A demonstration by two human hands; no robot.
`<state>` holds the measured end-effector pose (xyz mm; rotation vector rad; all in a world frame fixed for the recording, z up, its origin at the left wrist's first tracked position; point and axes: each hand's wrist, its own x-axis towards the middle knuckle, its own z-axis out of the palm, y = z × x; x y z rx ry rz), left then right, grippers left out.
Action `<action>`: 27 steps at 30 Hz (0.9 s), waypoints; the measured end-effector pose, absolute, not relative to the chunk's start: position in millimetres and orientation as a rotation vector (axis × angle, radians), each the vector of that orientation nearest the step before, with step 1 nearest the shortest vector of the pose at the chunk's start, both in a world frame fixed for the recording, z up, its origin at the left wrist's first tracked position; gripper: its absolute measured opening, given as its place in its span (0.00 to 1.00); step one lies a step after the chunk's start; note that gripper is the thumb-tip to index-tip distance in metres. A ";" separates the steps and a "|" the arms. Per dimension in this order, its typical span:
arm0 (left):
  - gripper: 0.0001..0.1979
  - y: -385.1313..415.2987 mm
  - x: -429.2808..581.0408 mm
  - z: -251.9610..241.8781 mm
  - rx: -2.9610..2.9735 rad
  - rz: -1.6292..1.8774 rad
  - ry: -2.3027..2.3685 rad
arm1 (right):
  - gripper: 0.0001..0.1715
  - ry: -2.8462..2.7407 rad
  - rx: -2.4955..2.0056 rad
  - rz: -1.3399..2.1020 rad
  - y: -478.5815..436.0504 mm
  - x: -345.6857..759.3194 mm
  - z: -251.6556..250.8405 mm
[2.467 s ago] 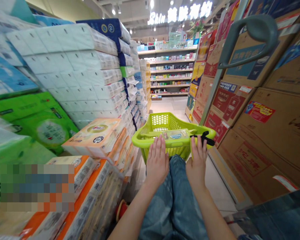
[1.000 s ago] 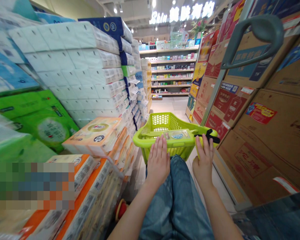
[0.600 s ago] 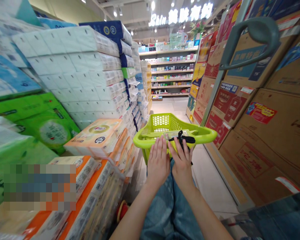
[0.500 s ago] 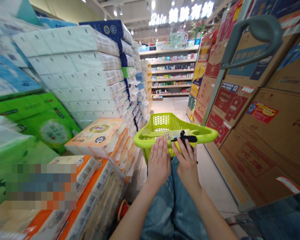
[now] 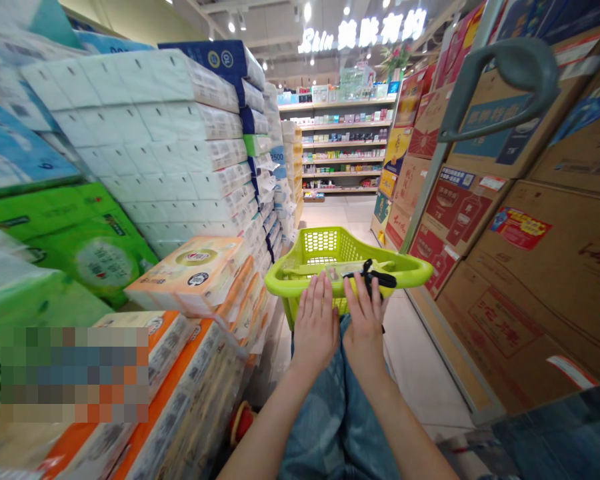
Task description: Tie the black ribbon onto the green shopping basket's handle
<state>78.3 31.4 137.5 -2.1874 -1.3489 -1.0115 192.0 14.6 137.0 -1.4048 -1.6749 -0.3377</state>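
One flat, clear-wrapped packet [image 5: 341, 271] lies in the lime-green plastic mesh basket [image 5: 325, 245], just behind the near rim, with a knotted black cord [image 5: 369, 276] across it. My left hand [image 5: 316, 327] is open, its fingers spread flat against the rim. My right hand [image 5: 363, 327] is half curled, its fingertips at the cord; I cannot tell whether they pinch it. Only that packet shows in the basket; the stacked white tissue packs [image 5: 130, 153] alongside stand untouched.

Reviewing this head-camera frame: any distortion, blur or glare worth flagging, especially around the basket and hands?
Head view: wide-angle distortion bends the cardboard cartons and tissue stacks towards the edges; the lit sign glows brightly; a pixelated patch masks the lower left; the lime basket, left hand and right hand look fairly sharp.
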 end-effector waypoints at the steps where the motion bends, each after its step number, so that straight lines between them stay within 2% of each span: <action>1: 0.33 31.8 77.5 137.1 -2.196 -1.005 -1.345 | 0.41 -1.719 -1.396 -0.349 13.9 185.9 136.6; 4: 0.33 31.8 76.7 137.2 -2.213 -0.993 -1.331 | 0.36 -1.799 -1.376 -0.397 12.7 181.6 134.3; 7: 0.32 30.3 78.8 138.7 -2.193 -0.995 -1.347 | 0.37 -1.855 -1.361 -0.421 11.9 193.2 132.9; 14: 0.33 28.4 80.5 141.0 -2.176 -0.983 -1.359 | 0.48 -1.695 -1.427 -0.403 15.7 246.9 125.6; 20: 0.34 29.3 80.8 139.5 -2.184 -1.006 -1.364 | 0.53 -1.574 -1.446 -0.318 18.8 261.5 124.1; 23: 0.34 29.8 81.0 138.8 -2.193 -1.011 -1.367 | 0.50 -1.563 -1.419 -0.266 14.5 230.9 130.8; 27: 0.33 31.3 77.3 137.0 -2.203 -0.993 -1.353 | 0.41 -1.759 -1.388 -0.300 8.9 185.1 135.3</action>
